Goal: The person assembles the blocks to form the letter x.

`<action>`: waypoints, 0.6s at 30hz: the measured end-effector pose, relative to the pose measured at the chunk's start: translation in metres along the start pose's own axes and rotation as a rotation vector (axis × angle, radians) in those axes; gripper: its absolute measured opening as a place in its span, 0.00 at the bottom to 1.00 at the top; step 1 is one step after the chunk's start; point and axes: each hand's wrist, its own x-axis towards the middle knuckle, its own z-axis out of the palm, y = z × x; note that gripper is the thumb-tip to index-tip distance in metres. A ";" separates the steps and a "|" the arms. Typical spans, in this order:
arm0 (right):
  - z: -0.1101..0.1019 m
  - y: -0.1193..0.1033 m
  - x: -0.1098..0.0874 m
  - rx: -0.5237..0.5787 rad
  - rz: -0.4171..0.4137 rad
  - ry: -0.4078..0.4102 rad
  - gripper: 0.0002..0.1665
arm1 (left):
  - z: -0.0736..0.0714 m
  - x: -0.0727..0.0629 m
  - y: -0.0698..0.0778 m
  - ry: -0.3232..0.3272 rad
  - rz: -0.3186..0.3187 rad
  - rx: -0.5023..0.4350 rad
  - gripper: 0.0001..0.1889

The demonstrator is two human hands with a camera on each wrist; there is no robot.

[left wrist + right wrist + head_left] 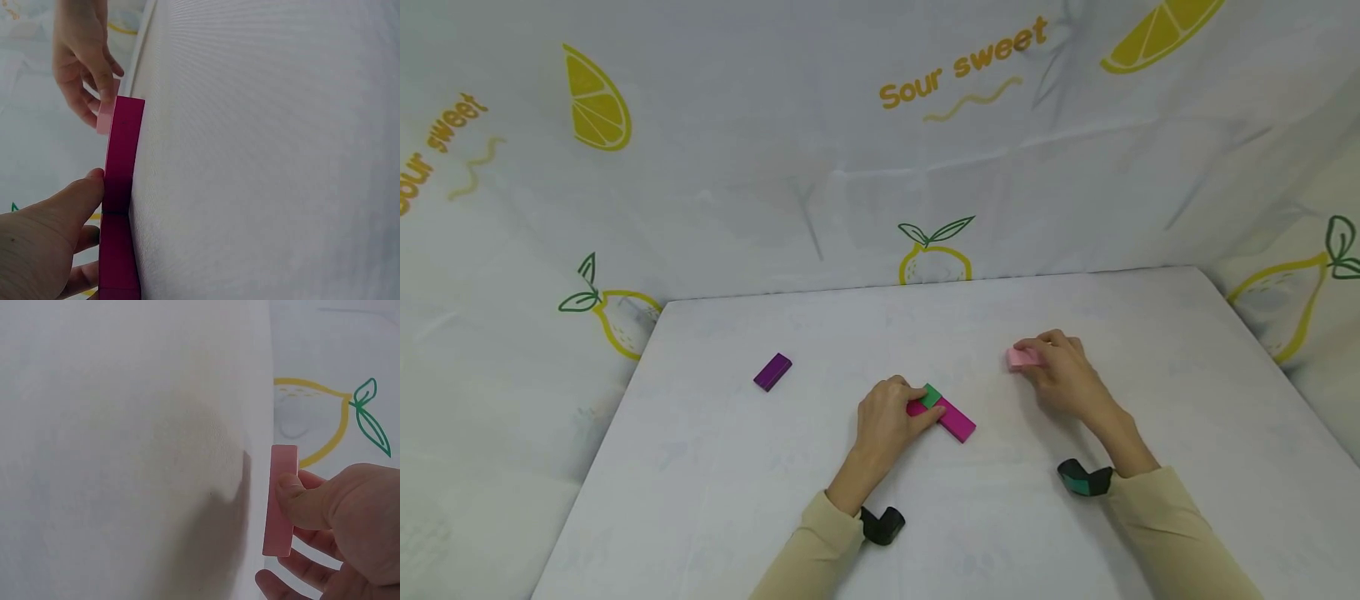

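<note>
In the head view, two magenta blocks [957, 420] lie end to end on the white table, partly covered by my left hand [883, 418]. A green block [931, 396] sits on top where they meet, and the thumb and fingers of that hand pinch it. The left wrist view shows the magenta blocks [124, 156] from the side, with the thumb against their upper edge. Farther right, my right hand [1063, 379] grips a pink block [1022, 359] between thumb and fingers. The right wrist view shows this pink block [281, 506] held above the table, its shadow below.
A dark purple block [772, 372] lies by itself on the left of the table [700, 483]. Behind the table hangs a white cloth [760, 217] printed with lemons and lettering. Black wrist devices [882, 526] sit at both cuffs.
</note>
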 end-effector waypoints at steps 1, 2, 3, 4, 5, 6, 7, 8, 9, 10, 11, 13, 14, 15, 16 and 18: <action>0.000 -0.001 0.000 -0.001 -0.010 -0.001 0.20 | 0.000 0.000 0.000 0.000 0.000 0.002 0.19; 0.001 -0.002 0.000 -0.003 -0.021 -0.001 0.20 | 0.000 0.000 0.000 0.000 -0.001 0.002 0.19; 0.002 -0.003 0.000 -0.005 -0.031 -0.003 0.20 | 0.000 0.000 0.000 -0.002 -0.002 0.002 0.19; 0.003 -0.004 0.001 -0.010 -0.040 -0.004 0.19 | 0.000 0.000 0.000 -0.002 -0.002 0.002 0.19; 0.003 -0.005 0.001 -0.012 -0.049 -0.005 0.19 | 0.000 0.000 0.000 -0.002 -0.003 0.000 0.19; 0.004 -0.007 0.001 -0.016 -0.056 -0.009 0.19 | 0.000 0.000 0.000 -0.003 -0.004 -0.001 0.19; 0.005 -0.008 0.002 -0.018 -0.062 -0.010 0.19 | 0.000 0.000 0.000 -0.003 -0.005 -0.002 0.19; 0.006 -0.009 0.002 -0.022 -0.068 -0.014 0.19 | -0.001 0.000 0.000 -0.004 -0.006 -0.002 0.19; 0.007 -0.010 0.002 -0.024 -0.073 -0.020 0.19 | -0.001 0.000 0.000 -0.003 -0.006 -0.001 0.19; 0.008 -0.011 0.002 -0.030 -0.082 -0.022 0.19 | -0.001 0.000 0.000 -0.003 -0.007 -0.001 0.19; 0.009 -0.012 0.002 -0.032 -0.087 -0.027 0.19 | -0.001 0.000 0.000 -0.002 -0.007 0.000 0.19; 0.011 -0.014 0.003 -0.040 -0.095 -0.035 0.19 | -0.001 0.000 0.000 -0.001 -0.006 0.001 0.19; 0.011 -0.016 0.003 -0.047 -0.101 -0.038 0.19 | -0.001 0.000 0.000 -0.001 -0.005 0.002 0.19; 0.012 -0.017 0.003 -0.053 -0.107 -0.040 0.19 | -0.001 0.000 0.000 0.000 -0.004 0.003 0.19; 0.013 -0.018 0.003 -0.060 -0.115 -0.041 0.19 | 0.000 0.000 0.000 0.000 -0.003 0.003 0.19; 0.015 -0.021 0.004 -0.068 -0.130 -0.045 0.19 | 0.000 0.000 0.000 0.001 -0.001 0.007 0.19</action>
